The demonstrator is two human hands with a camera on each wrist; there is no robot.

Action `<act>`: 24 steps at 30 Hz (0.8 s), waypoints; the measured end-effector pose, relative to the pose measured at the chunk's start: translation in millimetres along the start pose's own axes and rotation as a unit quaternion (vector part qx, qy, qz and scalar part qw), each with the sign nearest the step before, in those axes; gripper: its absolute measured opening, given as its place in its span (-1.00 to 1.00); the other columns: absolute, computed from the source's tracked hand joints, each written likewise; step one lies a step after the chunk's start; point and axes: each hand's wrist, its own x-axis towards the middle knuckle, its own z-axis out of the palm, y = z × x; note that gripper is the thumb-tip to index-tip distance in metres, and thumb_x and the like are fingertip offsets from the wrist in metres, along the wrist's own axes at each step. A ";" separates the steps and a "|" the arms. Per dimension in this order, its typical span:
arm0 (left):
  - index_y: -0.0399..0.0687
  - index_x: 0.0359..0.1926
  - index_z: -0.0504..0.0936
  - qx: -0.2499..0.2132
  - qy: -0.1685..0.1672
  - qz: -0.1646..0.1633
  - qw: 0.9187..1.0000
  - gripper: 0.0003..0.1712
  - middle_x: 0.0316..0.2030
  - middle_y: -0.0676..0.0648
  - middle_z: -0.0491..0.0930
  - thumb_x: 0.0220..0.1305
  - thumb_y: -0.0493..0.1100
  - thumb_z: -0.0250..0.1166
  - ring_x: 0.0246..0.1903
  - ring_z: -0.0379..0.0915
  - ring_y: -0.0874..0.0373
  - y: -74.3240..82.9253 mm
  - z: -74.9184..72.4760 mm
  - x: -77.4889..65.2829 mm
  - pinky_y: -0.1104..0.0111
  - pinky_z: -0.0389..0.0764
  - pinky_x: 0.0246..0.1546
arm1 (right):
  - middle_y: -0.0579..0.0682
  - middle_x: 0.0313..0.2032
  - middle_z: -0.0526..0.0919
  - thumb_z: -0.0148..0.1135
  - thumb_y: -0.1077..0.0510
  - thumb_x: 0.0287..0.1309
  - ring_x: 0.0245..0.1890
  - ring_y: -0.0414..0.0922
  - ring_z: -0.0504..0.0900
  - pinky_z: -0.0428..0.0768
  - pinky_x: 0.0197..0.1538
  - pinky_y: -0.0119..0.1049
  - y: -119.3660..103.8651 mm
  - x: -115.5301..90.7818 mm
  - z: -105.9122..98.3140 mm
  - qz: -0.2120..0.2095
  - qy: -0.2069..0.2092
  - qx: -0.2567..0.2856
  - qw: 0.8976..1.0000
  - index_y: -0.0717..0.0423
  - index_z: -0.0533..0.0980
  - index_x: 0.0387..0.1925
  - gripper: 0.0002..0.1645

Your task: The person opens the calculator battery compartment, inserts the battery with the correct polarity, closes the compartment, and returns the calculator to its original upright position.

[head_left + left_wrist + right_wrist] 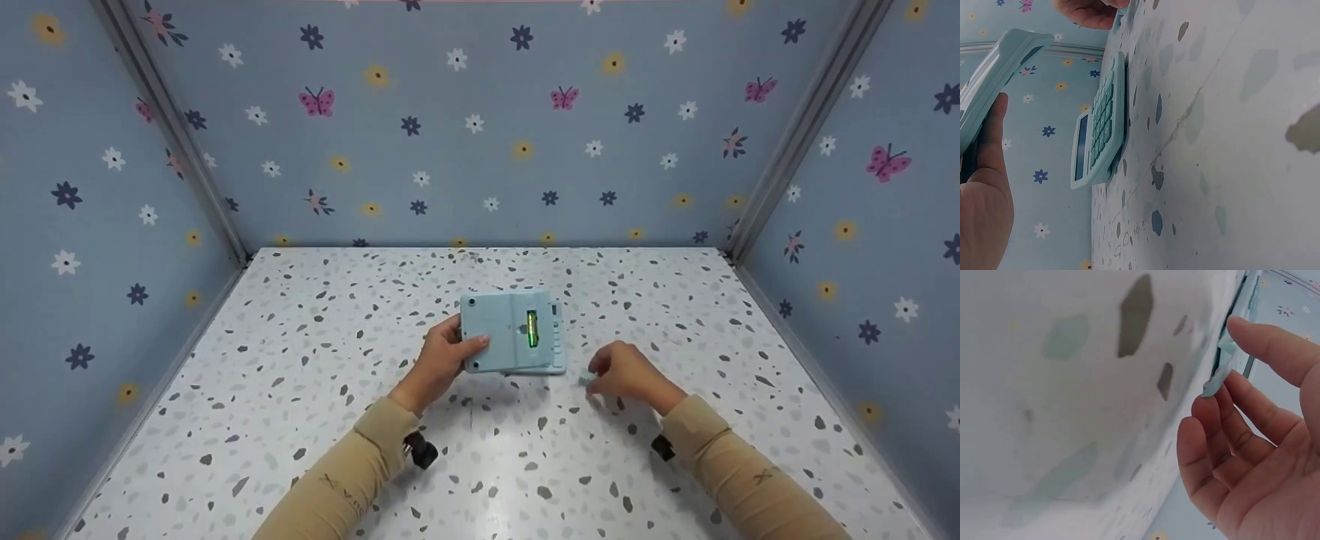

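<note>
My left hand (439, 356) grips a light-blue calculator (491, 330), its back turned up and the thumb lying across it. In that back is an uncovered battery slot with a green battery (532, 328) inside. Beneath the raised calculator, partly hidden by it in the head view, a second light-blue calculator (1109, 124) lies on the table with keys and display showing. To the right, my right hand (626, 373) pinches a small light-blue battery cover (1220, 377) between thumb and fingertips, just above the table and apart from both calculators.
The speckled white tabletop (337, 315) stretches around both hands. Blue flower-patterned panels (480, 97) enclose it at the back and both sides, with grey metal strips (169, 127) at the corners.
</note>
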 end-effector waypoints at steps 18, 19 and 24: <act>-0.23 0.55 0.42 -0.002 0.009 -0.004 1.000 -0.34 0.33 -0.33 0.62 0.52 -0.28 0.36 0.23 0.70 -0.10 0.9 2.5 0.4 0.12 0.77 0.27 | 0.15 -0.14 0.75 0.57 0.18 0.25 -0.15 -0.03 0.65 0.64 -0.17 -0.29 -25.2 -2.5 -12.0 -0.031 0.116 0.114 0.986 0.33 0.70 0.07 -0.57; -0.24 0.54 0.43 -0.002 0.010 -0.003 1.000 -0.35 0.33 -0.33 0.62 0.51 -0.29 0.36 0.22 0.70 -0.09 0.9 2.7 0.4 0.12 0.77 0.27 | 0.15 -0.13 0.75 0.57 0.18 0.26 -0.15 -0.02 0.66 0.64 -0.17 -0.30 -26.4 -2.9 -12.2 -0.034 0.120 0.119 0.985 0.33 0.70 0.07 -0.58; -0.23 0.54 0.43 -0.003 0.011 -0.004 1.000 -0.35 0.33 -0.33 0.62 0.51 -0.30 0.35 0.22 0.70 -0.08 0.7 3.0 0.1 0.13 0.77 0.27 | 0.17 -0.11 0.76 0.57 0.17 0.27 -0.12 -0.02 0.66 0.64 -0.13 -0.31 -33.2 -6.7 -12.3 -0.047 0.139 0.140 0.979 0.30 0.71 0.04 -0.61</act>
